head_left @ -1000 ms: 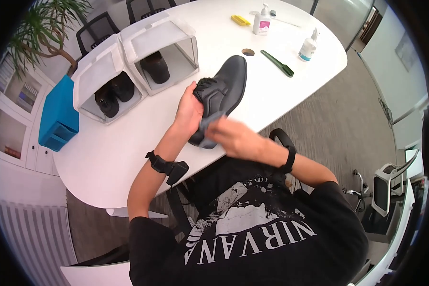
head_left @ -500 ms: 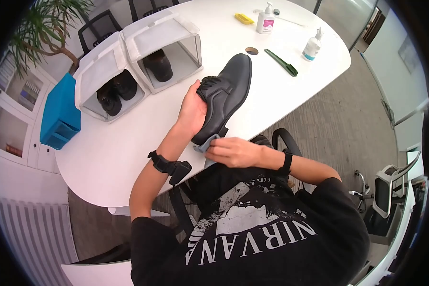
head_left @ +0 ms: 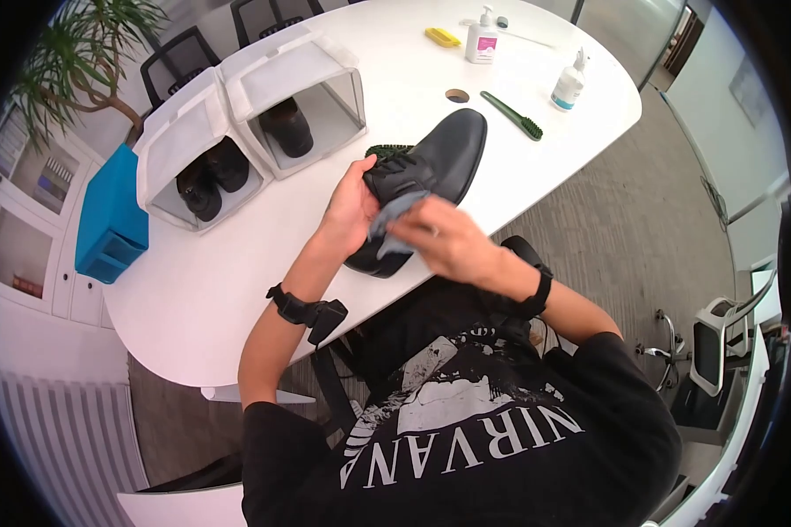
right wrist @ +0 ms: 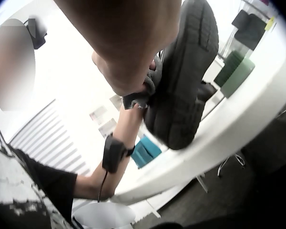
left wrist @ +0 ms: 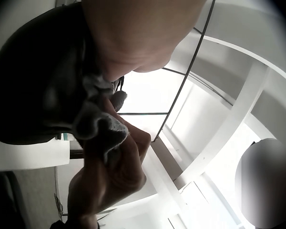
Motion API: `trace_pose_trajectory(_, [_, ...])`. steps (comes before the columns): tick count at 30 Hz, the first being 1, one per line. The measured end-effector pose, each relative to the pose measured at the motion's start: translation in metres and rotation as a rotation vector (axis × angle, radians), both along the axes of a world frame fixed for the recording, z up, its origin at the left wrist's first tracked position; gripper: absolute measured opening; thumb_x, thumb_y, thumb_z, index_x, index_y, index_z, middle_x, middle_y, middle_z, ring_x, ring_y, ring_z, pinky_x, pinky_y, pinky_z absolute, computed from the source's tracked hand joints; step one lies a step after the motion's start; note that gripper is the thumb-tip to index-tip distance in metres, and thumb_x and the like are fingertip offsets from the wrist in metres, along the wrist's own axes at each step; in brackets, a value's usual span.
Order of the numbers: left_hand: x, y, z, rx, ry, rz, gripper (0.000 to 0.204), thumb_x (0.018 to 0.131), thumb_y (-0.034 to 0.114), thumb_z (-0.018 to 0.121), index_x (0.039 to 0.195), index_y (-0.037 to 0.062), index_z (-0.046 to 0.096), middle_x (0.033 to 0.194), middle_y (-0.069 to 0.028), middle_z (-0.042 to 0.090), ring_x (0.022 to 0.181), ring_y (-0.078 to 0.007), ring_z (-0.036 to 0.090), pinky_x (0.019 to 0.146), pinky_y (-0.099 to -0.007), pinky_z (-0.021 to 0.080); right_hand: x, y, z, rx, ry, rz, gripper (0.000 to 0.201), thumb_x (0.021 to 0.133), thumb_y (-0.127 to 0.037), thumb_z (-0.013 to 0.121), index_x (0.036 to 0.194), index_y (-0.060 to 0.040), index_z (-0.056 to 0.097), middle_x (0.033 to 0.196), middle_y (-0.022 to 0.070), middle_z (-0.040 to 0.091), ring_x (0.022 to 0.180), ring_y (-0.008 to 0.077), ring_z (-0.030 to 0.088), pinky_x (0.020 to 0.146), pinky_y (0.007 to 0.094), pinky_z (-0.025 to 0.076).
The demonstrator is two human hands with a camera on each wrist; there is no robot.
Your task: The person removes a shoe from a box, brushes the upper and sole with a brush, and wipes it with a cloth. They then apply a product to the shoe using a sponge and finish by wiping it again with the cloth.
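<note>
A black lace-up dress shoe (head_left: 455,149) is held over the near table edge, toe pointing away and right. My left hand (head_left: 349,211) grips it by the side near the laces. My right hand (head_left: 453,241) pinches a grey-blue cloth (head_left: 394,218) against the shoe's side between laces and heel; the hand is slightly blurred. In the left wrist view, the bunched cloth (left wrist: 107,131) sticks out between the right hand's fingers. The right wrist view shows the dark sole (right wrist: 181,90), with the cloth (right wrist: 138,99) beside it.
Behind the shoe, a green-edged bristled brush (head_left: 387,151) partly shows. Two shoe boxes (head_left: 294,75) with dark shoes stand at left, beside a blue bin (head_left: 110,215). Farther back are a green long-handled brush (head_left: 511,116), two pump bottles (head_left: 482,42) and a yellow item (head_left: 443,37).
My right hand has moved the cloth from the heel up to the shoe's side. The shoe has turned, its toe now farther right, and the brush behind the laces has come into view.
</note>
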State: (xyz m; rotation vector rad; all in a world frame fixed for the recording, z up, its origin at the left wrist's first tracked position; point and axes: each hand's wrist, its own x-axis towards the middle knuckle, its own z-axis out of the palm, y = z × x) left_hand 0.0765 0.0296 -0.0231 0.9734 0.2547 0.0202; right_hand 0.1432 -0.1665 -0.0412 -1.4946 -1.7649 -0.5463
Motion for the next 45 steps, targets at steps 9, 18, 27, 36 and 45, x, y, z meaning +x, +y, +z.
trace_pose_trajectory(9, [-0.001, 0.071, -0.005, 0.456, 0.115, -0.110, 0.052, 0.108, 0.042, 0.053, 0.129, -0.0025, 0.069, 0.114, -0.0101, 0.075, 0.103, -0.0206, 0.071, 0.098, -0.0328, 0.055, 0.039, -0.047, 0.003, -0.117, 0.156, -0.344, 0.046, 0.071, 0.011, 0.071, 0.115, -0.0006, 0.078, 0.105, 0.0098, 0.064, 0.098, 0.0291, 0.066, 0.080, 0.0399, 0.059])
trace_pose_trajectory(18, [-0.007, 0.065, -0.010, 0.846, 0.278, -0.137, 0.048, 0.105, 0.046, 0.060, 0.124, 0.0039, 0.073, 0.112, 0.0024, 0.064, 0.095, -0.0082, 0.053, 0.082, -0.0225, 0.041, 0.031, -0.015, -0.022, -0.272, 0.615, -0.210, 0.034, 0.078, 0.007, 0.071, 0.110, -0.0006, 0.080, 0.104, 0.0140, 0.066, 0.097, 0.0334, 0.069, 0.086, 0.0427, 0.058])
trace_pose_trajectory(27, [-0.002, 0.075, -0.028, 0.845, 0.172, -0.212, 0.058, 0.109, 0.046, 0.056, 0.139, -0.0030, 0.066, 0.137, -0.0057, 0.066, 0.127, -0.0141, 0.058, 0.114, -0.0270, 0.040, 0.040, 0.009, -0.015, -0.378, 0.461, -0.145, 0.035, 0.075, 0.006, 0.066, 0.108, 0.0022, 0.077, 0.105, 0.0172, 0.065, 0.099, 0.0370, 0.068, 0.089, 0.0452, 0.057])
trace_pose_trajectory(36, [-0.003, 0.063, -0.012, 0.773, 0.199, -0.209, 0.070, 0.107, 0.059, 0.056, 0.137, -0.0029, 0.067, 0.131, -0.0033, 0.068, 0.117, -0.0133, 0.059, 0.102, -0.0245, 0.044, 0.024, 0.006, -0.022, -0.338, 0.264, 0.005, 0.039, 0.071, 0.005, 0.069, 0.109, 0.0017, 0.076, 0.105, 0.0129, 0.065, 0.105, 0.0328, 0.066, 0.090, 0.0426, 0.058])
trace_pose_trajectory(45, [-0.004, 0.064, -0.011, 0.830, 0.259, -0.196, 0.084, 0.101, 0.071, 0.058, 0.146, 0.0014, 0.064, 0.129, -0.0009, 0.064, 0.111, -0.0107, 0.052, 0.091, -0.0214, 0.036, -0.014, 0.015, 0.000, -0.169, -0.097, 0.256, 0.027, 0.075, -0.004, 0.069, 0.100, 0.0054, 0.069, 0.097, 0.0108, 0.056, 0.095, 0.0281, 0.061, 0.082, 0.0384, 0.057])
